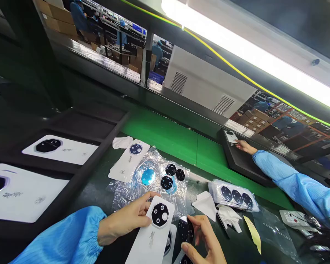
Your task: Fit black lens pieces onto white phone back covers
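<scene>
My left hand (pixel 132 216) grips a white phone back cover (pixel 147 244) by its upper left edge, thumb on its face. A black octagonal camera lens cover (pixel 160 215) sits near its top. My right hand (pixel 205 238) curls its thumb and index finger around a dark, glossy camera lens cover (pixel 183 229) just to the right. Beneath the held cover, a second white phone cover (pixel 171 238) partly shows. Beyond my hands, several loose black lens covers (pixel 167 182) and a blue-filmed disc (pixel 148 176) lie on clear plastic bags (pixel 126 192).
Another white back cover (pixel 129 159) lies behind the bags. Black trays (pixel 82 178) at left hold white covers. A bagged stack of lens covers (pixel 233 196), white wipes (pixel 205 205) and yellow paper (pixel 253 234) lie right. A co-worker's hand (pixel 246 146) touches a cover on a black tray (pixel 244 165).
</scene>
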Motion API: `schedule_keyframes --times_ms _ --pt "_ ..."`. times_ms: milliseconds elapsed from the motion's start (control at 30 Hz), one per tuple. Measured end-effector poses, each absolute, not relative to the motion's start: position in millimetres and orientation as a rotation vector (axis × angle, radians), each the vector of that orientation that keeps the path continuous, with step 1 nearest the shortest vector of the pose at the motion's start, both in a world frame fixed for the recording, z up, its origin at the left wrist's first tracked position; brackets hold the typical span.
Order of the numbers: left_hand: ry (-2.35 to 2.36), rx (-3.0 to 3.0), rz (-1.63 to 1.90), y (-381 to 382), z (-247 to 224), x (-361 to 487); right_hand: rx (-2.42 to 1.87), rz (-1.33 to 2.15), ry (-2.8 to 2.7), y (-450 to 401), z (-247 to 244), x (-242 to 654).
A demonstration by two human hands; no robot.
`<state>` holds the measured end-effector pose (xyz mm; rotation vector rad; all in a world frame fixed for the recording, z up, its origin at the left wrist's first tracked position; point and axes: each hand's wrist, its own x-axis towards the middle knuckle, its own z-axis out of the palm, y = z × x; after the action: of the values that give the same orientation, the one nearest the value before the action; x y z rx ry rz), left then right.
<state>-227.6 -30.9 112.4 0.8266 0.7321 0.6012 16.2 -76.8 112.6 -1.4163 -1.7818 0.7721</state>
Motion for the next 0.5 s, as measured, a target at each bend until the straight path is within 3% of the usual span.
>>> schedule_keyframes --times_ms 500 --pt "0.716 0.836 0.653 -31.9 106.7 -225.9 -1.399 0.739 -1.906 -76.9 108.1 21.3"
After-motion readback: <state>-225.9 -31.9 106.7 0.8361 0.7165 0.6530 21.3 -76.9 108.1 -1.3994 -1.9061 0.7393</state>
